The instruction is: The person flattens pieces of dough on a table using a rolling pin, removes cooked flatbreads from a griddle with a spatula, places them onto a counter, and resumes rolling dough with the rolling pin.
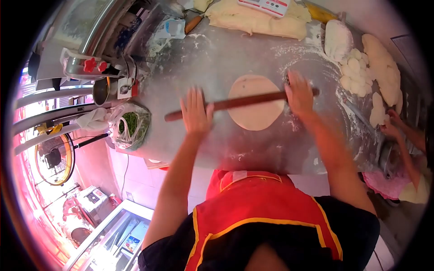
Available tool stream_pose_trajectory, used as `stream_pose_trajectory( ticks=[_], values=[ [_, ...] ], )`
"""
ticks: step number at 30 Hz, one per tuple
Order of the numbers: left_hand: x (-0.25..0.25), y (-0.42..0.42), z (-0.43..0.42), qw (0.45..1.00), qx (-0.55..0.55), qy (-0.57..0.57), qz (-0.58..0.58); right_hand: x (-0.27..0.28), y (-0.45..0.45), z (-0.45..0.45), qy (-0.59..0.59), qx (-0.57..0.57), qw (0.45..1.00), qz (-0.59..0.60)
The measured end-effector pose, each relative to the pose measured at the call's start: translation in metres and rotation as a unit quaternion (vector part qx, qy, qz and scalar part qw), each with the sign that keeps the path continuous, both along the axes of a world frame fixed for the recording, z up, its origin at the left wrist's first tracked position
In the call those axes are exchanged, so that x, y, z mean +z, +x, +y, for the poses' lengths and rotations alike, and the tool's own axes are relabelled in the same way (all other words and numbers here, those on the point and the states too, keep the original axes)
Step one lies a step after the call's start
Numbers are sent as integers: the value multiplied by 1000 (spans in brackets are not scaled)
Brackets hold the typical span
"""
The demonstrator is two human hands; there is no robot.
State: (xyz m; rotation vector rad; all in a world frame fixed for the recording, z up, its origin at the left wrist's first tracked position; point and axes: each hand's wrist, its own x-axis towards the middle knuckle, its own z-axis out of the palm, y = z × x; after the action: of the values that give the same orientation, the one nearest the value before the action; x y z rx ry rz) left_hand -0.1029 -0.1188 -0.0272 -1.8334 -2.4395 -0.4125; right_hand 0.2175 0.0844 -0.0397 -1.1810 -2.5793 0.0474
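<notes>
A long brown rolling pin (257,98) lies slantwise across a thin round sheet of dough (255,118) on the grey metal table. My left hand (196,110) rests flat on the pin's left part, with fingers stretched forward and the thumb out to the side. Near the pin's right end, my right hand (299,94) presses on it with fingers extended, slightly blurred. Both palms are over the pin, to either side of the dough, and neither hand wraps around it.
At the back, a large dough slab (257,22) has a white scale (266,5) on it. Dough balls (356,72) and bigger dough pieces (382,67) lie at right, where another person's hands (393,124) work. A bag of greens (130,126) sits at the left edge.
</notes>
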Motion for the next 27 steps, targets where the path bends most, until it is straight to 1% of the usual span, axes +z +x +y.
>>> stream_pose_trajectory(
  ticks=[1,2,4,5,7,9,10,12,14,16,17,18,19,21,22,23,24,26,27],
  values=[
    [-2,21,-35,998,-3,28,-47,10,21,-34,-4,41,996,79],
    [0,40,-66,996,0,19,-88,16,37,-63,-15,46,994,94],
    [1,55,-95,995,-20,45,-84,21,56,-87,-60,32,996,51],
    [1,45,-84,995,-22,39,-88,24,52,-75,-60,18,997,37],
    [-1,8,-36,995,-24,20,-97,20,28,-22,-67,-11,998,9],
    [8,5,-3,999,-3,28,-22,3,10,6,-18,-22,999,38],
    [11,8,1,999,6,28,16,3,15,-1,-16,-7,1000,22],
    [13,27,-27,1000,3,3,3,17,29,-21,-5,21,1000,-9],
    [16,52,-57,1000,14,-19,-17,4,62,-62,3,38,999,8],
    [12,79,-103,998,27,-44,-39,19,80,-101,-65,-2,998,-9],
    [7,92,-127,997,31,-47,-46,21,93,-126,-65,-8,998,-10],
    [4,96,-133,997,33,-45,-49,19,103,-146,-60,-14,998,-6],
    [5,96,-126,997,37,-45,-46,22,103,-150,-53,-20,998,-3],
    [9,98,-124,996,39,-59,-46,15,93,-126,-37,-16,999,16],
    [5,84,-105,999,21,-40,-10,14,83,-109,-31,-19,999,26],
    [-1,65,-72,999,2,-19,27,15,64,-78,-18,-31,999,9],
    [-1,51,-45,999,5,-18,35,17,53,-58,-5,-42,999,-9],
    [8,29,-1,998,17,-11,56,9,54,-58,-8,-58,998,-17],
    [3,28,-8,999,8,-12,31,5,51,-49,-2,-62,998,-21]
  ],
)
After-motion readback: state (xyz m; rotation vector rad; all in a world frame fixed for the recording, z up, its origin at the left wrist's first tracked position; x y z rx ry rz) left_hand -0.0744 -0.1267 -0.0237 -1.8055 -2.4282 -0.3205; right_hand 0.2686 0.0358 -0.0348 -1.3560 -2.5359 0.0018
